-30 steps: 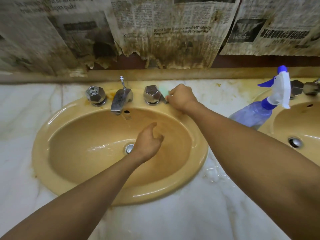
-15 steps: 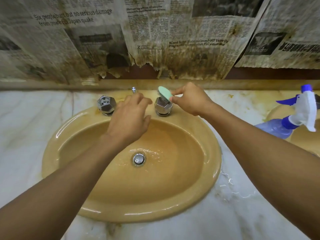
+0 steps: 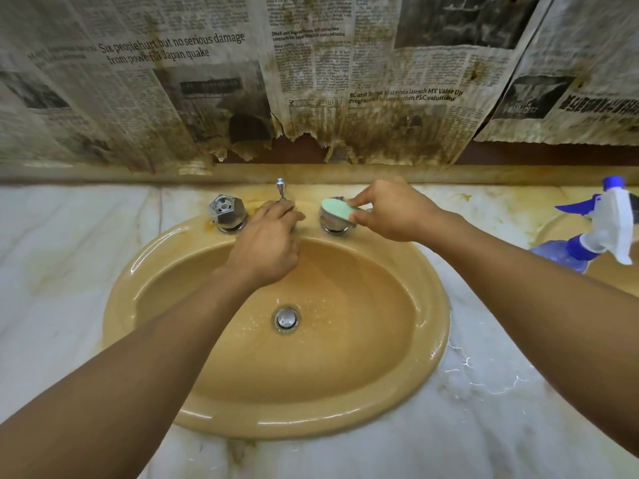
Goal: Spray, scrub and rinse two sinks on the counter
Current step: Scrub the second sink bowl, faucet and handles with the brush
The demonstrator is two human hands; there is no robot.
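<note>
1. Head view: an oval tan ceramic sink [image 3: 438, 326] is set into a white marble tabletop [image 3: 69, 271], its glossy rim stained brown near the taps and its basin wet around the chrome drain plug [image 3: 286, 319].
2. A second tan sink [image 3: 617, 276] shows only partly at the right edge, behind a blue-and-white spray bottle [image 3: 603, 229] that stands between the two basins.
3. The right hand [image 3: 394, 212] has its grip clamped on a pale green oval sponge [image 3: 336, 208], thumb below and fingers above, with the sponge laid against the top of the right chrome tap handle [image 3: 332, 225].
4. The left hand [image 3: 266, 243] lies over the faucet spout and hides it. I cannot tell whether its grip is closed round the spout or only rests on it. The thin chrome lift rod [image 3: 280, 188] stands just behind its fingers, and the left chrome tap handle [image 3: 226, 213] sits beside them, untouched.
5. Stained, torn newspaper sheets [image 3: 173, 98] cover the wall above.
6. A second ago the left hand was low in the basin near the drain; it has since come up onto the faucet.
7. Half a second ago the sponge was tilted up above the right handle; it now sits lower, against it. The bottle has not moved.
</note>
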